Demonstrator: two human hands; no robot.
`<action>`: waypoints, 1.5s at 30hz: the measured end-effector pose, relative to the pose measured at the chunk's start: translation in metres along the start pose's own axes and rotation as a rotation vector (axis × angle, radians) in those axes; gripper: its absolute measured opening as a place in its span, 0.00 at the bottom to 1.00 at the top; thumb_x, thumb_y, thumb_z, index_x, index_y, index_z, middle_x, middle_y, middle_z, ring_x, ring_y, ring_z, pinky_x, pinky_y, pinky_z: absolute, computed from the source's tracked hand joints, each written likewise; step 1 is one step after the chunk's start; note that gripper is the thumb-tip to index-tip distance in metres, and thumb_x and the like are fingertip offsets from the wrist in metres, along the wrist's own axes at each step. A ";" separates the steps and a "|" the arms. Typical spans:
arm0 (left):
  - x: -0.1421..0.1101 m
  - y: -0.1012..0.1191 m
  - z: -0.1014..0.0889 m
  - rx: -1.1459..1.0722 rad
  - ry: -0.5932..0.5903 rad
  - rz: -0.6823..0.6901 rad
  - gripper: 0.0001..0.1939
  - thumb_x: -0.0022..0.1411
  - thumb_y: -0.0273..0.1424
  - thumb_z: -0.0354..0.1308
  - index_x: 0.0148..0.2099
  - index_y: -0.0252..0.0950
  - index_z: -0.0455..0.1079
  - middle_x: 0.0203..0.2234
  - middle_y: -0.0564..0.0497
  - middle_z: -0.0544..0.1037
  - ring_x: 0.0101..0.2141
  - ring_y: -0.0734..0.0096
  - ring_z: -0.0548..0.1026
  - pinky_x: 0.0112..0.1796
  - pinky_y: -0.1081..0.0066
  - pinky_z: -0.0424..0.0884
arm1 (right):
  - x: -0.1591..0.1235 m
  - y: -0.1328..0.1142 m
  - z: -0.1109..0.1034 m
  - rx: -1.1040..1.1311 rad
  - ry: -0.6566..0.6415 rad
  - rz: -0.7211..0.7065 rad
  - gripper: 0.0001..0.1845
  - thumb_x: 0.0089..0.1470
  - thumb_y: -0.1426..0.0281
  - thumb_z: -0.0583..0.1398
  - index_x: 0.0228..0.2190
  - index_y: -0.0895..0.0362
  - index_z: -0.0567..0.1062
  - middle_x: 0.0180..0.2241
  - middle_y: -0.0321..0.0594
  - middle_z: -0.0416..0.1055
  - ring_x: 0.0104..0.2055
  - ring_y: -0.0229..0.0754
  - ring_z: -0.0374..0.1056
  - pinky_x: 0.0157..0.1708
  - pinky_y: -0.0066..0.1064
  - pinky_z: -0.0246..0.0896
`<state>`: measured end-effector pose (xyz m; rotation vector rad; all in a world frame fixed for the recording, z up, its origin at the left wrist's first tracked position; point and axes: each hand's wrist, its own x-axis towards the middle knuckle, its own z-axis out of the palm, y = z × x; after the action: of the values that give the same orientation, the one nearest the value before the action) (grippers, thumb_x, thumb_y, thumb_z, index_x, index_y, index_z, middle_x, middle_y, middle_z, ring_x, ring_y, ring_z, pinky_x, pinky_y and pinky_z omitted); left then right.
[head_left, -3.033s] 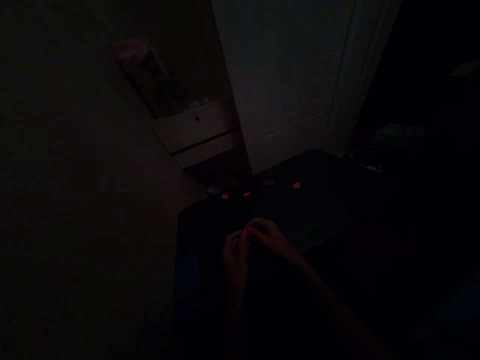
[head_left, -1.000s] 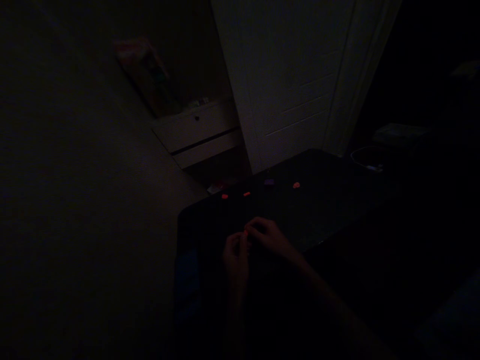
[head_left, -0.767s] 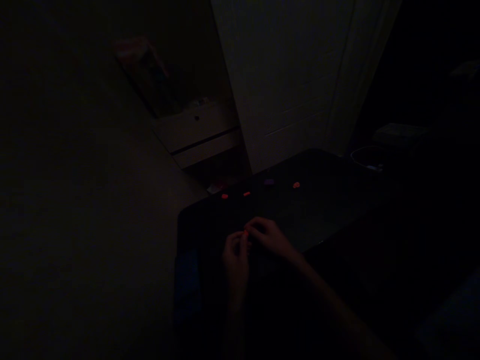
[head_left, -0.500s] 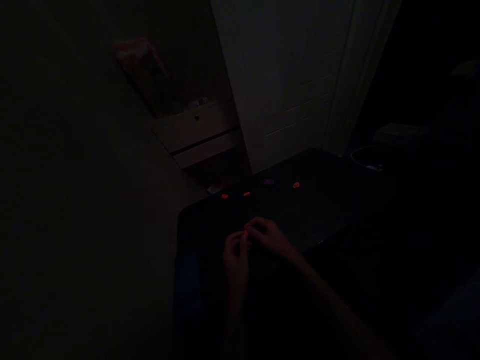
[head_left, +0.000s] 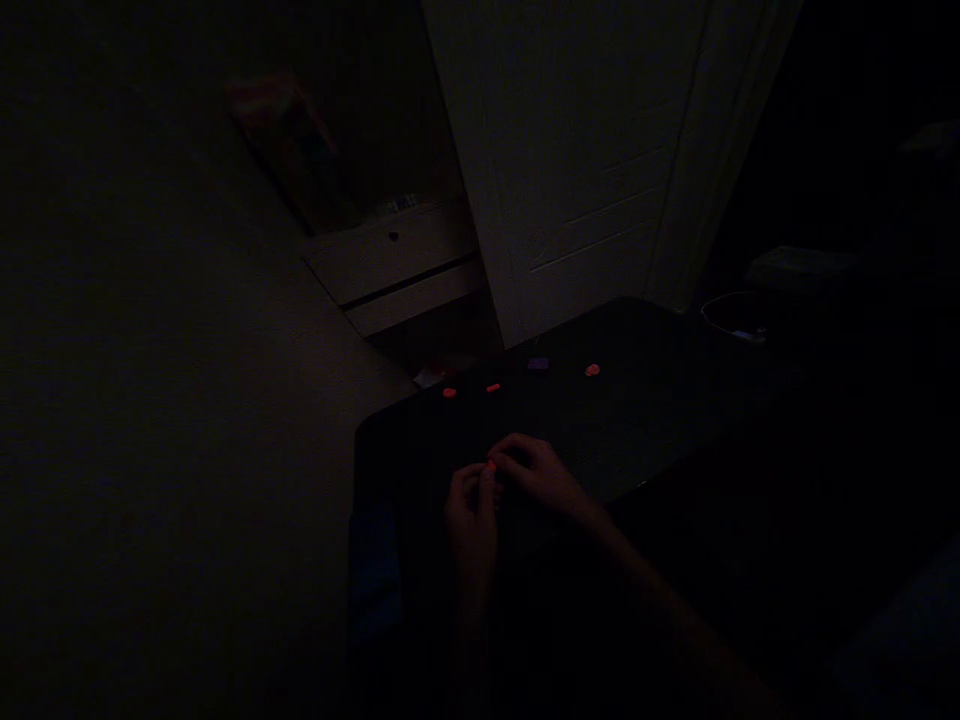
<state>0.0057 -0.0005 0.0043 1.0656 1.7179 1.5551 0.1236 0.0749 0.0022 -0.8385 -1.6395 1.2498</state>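
Note:
Very dim light hides most detail. My left hand (head_left: 474, 496) pinches a small orange-red piece (head_left: 490, 466) between thumb and fingers; its exact kind is too dark to make out. The fingertips of my right hand (head_left: 534, 466) are closed at the same piece, from the right side. Both hands meet just above the dark table (head_left: 630, 420). Beyond them on the tabletop lie a round orange-red piece (head_left: 449, 393), a short orange-red bar (head_left: 493, 388), a small purple block (head_left: 538, 365) and another orange piece (head_left: 592, 370).
A dark blue flat object (head_left: 375, 570) lies at the table's left side. Behind the table stand a pale door-like panel (head_left: 577, 180) and a drawer unit (head_left: 405, 250). A thin white cable (head_left: 720, 299) curves at the far right. A wall is at left.

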 end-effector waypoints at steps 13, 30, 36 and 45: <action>0.002 -0.004 0.001 0.007 0.030 -0.003 0.22 0.60 0.50 0.62 0.40 0.34 0.71 0.25 0.50 0.77 0.26 0.70 0.75 0.27 0.73 0.70 | 0.000 0.002 0.001 0.007 -0.008 0.014 0.08 0.60 0.66 0.62 0.35 0.57 0.79 0.36 0.40 0.79 0.39 0.43 0.74 0.42 0.32 0.66; 0.001 -0.004 -0.001 0.055 0.000 0.029 0.20 0.62 0.49 0.60 0.39 0.35 0.71 0.25 0.51 0.77 0.26 0.71 0.74 0.28 0.73 0.70 | 0.001 0.002 0.001 0.006 0.004 0.000 0.08 0.60 0.66 0.62 0.35 0.57 0.79 0.35 0.39 0.79 0.40 0.43 0.74 0.42 0.32 0.65; 0.002 -0.005 -0.001 0.053 -0.012 0.022 0.20 0.62 0.49 0.60 0.39 0.35 0.71 0.25 0.50 0.77 0.26 0.71 0.75 0.28 0.73 0.70 | 0.002 0.006 0.002 0.018 -0.001 0.001 0.07 0.60 0.67 0.62 0.35 0.57 0.79 0.35 0.40 0.79 0.39 0.43 0.75 0.41 0.33 0.66; 0.001 -0.006 -0.001 0.050 -0.025 0.042 0.19 0.63 0.48 0.59 0.40 0.36 0.70 0.26 0.51 0.77 0.27 0.71 0.74 0.29 0.73 0.69 | 0.001 0.001 0.000 -0.012 -0.008 0.010 0.08 0.60 0.67 0.61 0.35 0.57 0.79 0.35 0.40 0.79 0.40 0.44 0.75 0.42 0.32 0.65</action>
<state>0.0035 -0.0002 -0.0010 1.1486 1.7359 1.5254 0.1228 0.0761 0.0016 -0.8514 -1.6522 1.2527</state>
